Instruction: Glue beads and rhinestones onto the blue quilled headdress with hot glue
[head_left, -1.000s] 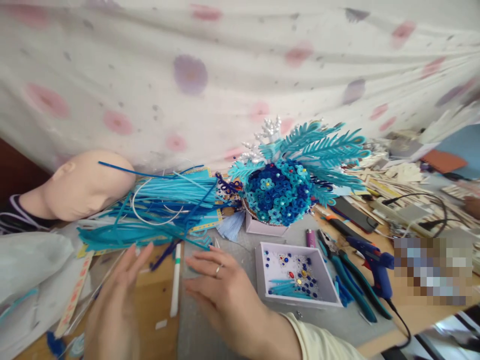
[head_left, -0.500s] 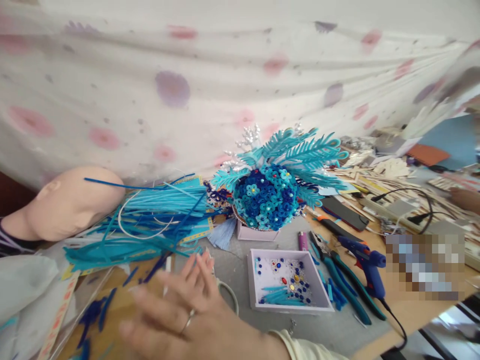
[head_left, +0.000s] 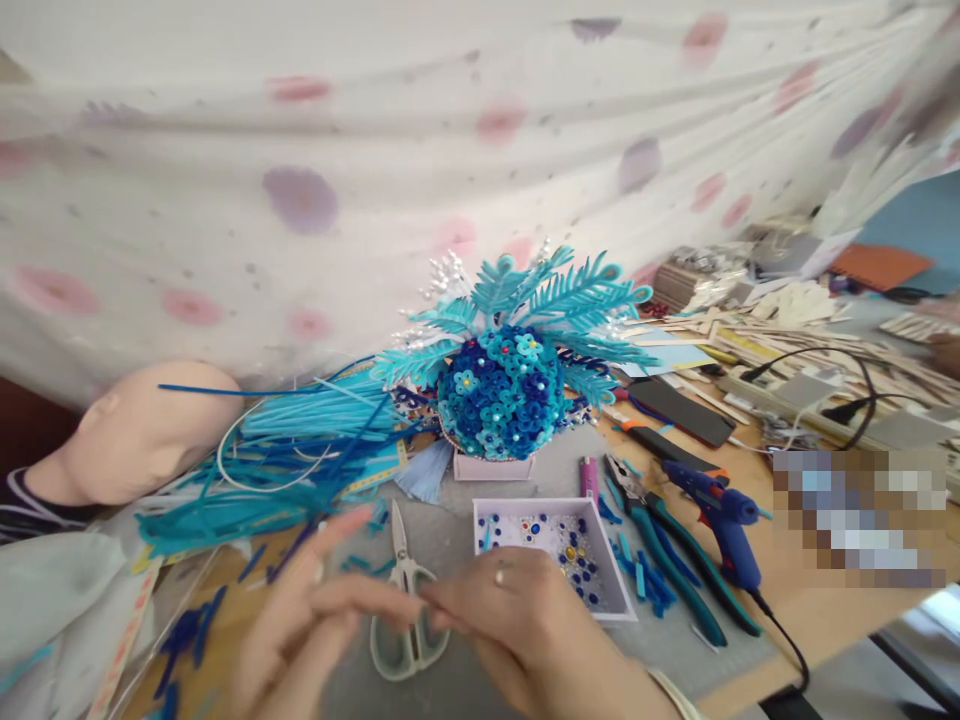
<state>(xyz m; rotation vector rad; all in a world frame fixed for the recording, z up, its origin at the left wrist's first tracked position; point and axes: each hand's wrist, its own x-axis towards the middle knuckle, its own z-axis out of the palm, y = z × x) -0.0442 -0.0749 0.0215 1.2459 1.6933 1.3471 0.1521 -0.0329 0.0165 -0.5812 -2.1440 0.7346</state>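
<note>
My left hand, blurred by motion, is low on the left with its fingers apart. One fingertip points at my right hand, meeting or nearly meeting its fingertips. The right fingers are bent and pressed together; anything in them is too small to make out. Below the hands a pair of scissors with pale handles lies on the grey mat. Partly behind my right hand is a white tray of blue, red and yellow beads. Farther back, a blue floral headpiece with turquoise feather-like fronds rests on a small pale box.
Teal-handled pliers, a blue glue gun with a cord and a purple lighter lie on the right. On the left are blue chenille stems and a mannequin head. A power strip stands farther right.
Earlier my hands overlapped at the lower left, with the right one across the left. They have drawn apart, the right moving rightward over the tray's corner, and the scissors now show. The view has shifted slightly.
</note>
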